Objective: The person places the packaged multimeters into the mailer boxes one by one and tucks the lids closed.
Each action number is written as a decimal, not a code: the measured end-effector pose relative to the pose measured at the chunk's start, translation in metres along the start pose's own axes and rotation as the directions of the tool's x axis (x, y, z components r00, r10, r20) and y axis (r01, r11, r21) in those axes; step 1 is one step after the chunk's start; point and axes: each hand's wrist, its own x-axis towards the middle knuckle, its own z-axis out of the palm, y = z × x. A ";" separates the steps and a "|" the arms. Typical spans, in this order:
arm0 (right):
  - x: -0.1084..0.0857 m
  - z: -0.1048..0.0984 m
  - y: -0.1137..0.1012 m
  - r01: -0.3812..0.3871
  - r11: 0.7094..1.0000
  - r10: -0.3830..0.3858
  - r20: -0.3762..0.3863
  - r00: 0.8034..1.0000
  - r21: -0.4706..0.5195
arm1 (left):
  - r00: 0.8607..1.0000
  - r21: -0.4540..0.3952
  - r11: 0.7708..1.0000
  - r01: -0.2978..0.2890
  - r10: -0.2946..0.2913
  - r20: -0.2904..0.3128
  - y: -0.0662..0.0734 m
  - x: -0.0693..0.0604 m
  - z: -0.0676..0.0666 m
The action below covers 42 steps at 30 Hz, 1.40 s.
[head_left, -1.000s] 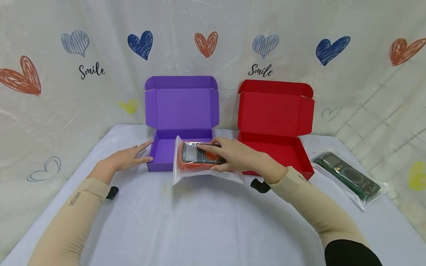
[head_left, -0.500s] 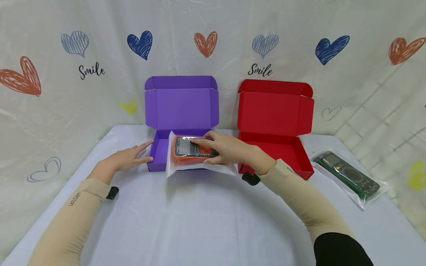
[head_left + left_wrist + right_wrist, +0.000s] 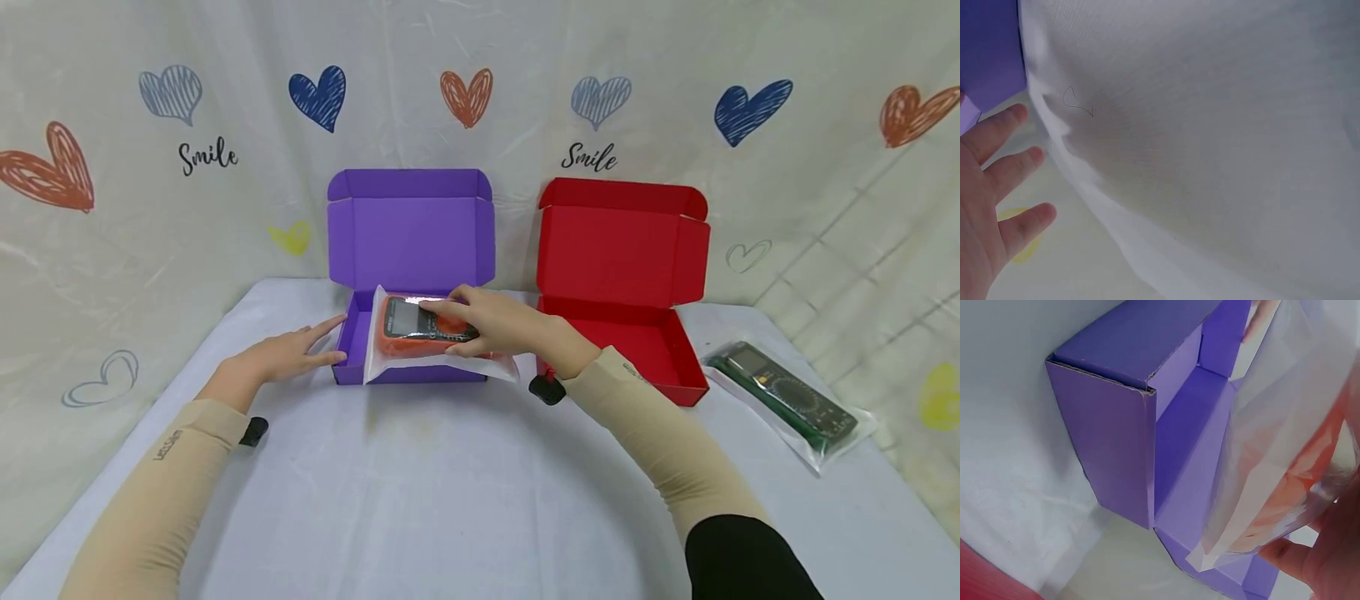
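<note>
In the head view my right hand (image 3: 498,323) grips an orange and black multimeter (image 3: 420,325) in a clear plastic bag (image 3: 382,367), held over the purple box (image 3: 412,242). That box stands with its lid up, and the bag covers much of its opening. In the right wrist view, the bag (image 3: 1260,469) hangs above the box's inside (image 3: 1185,437). My left hand (image 3: 288,358) has its fingers spread, with fingertips against the left wall of the purple box. The left wrist view shows the left hand's fingers (image 3: 1010,172) straight, beside the box's corner (image 3: 997,62).
A red box (image 3: 618,258) with its lid raised stands to the right of the purple one. Further right, a green and black multimeter (image 3: 780,396) in a clear bag lies on the white tablecloth (image 3: 480,500). A heart-printed sheet (image 3: 405,50) hangs behind.
My right hand has carried the bagged orange multimeter left and further back, over the purple box. The left hand stays at the box's left wall.
</note>
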 end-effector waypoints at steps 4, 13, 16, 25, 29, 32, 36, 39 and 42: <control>0.006 -0.001 0.001 -0.027 1.000 0.027 0.015 1.000 -0.014 | 1.000 -0.001 1.000 0.002 -0.002 0.002 0.000 0.001 0.000; 0.027 0.002 0.006 -0.089 0.996 0.086 0.068 0.994 0.030 | 1.000 -0.005 1.000 -0.007 0.007 0.004 -0.001 0.002 0.000; 0.035 0.002 0.008 -0.103 0.994 0.099 0.078 0.992 0.046 | 1.000 -0.005 1.000 -0.009 0.009 0.005 -0.001 0.002 -0.001; 0.055 0.007 0.014 -0.128 0.987 0.121 0.078 0.990 0.101 | 1.000 -0.014 1.000 -0.005 0.005 0.006 -0.003 0.002 0.000; 0.063 0.010 0.015 -0.134 0.985 0.126 0.077 0.989 0.111 | 1.000 -0.003 1.000 -0.012 0.012 0.005 -0.003 0.002 0.000; 0.069 0.013 0.014 -0.133 0.985 0.125 0.077 0.989 0.109 | 1.000 0.002 1.000 -0.017 0.017 0.002 -0.004 0.002 -0.001; 0.075 0.019 0.016 -0.131 0.988 0.125 0.078 0.989 0.085 | 1.000 -0.005 1.000 -0.010 0.010 0.006 -0.006 0.002 0.000; 0.077 0.024 0.018 -0.136 0.988 0.131 0.082 0.988 0.067 | 1.000 -0.011 1.000 -0.004 0.004 0.012 -0.006 0.002 0.000; 0.076 0.029 0.022 -0.157 0.985 0.151 0.089 0.985 0.071 | 1.000 -0.021 1.000 -0.006 0.006 0.013 -0.005 0.003 0.000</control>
